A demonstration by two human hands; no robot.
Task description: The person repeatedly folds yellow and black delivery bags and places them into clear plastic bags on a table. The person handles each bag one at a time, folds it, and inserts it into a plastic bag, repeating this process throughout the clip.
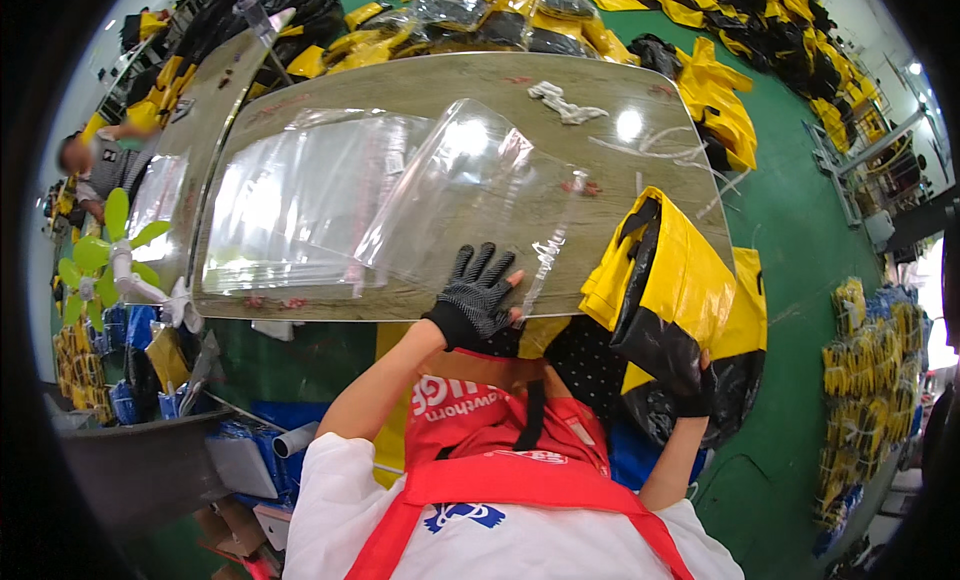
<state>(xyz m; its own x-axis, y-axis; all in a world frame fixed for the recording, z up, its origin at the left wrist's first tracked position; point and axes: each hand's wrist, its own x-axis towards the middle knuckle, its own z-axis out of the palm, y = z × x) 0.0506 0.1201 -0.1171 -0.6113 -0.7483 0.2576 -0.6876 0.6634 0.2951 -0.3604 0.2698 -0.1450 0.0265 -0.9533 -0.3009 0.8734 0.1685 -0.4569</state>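
From the head view, your left hand [478, 292], in a black dotted glove, lies spread and flat on the clear, floppy plastic bag [470, 195] at the near edge of the grey wood-grain counter [600, 85], gripping nothing. Your right hand [690, 385] is clenched on the folded yellow-and-black fabric bundle [665, 290], held just off the counter's right corner. The bag looks light, limp and slippery; pinch it at its open edge. The bundle looks soft and bulky; grip its fold.

Right hand [693, 392] behind yellow-black bag [668, 300]
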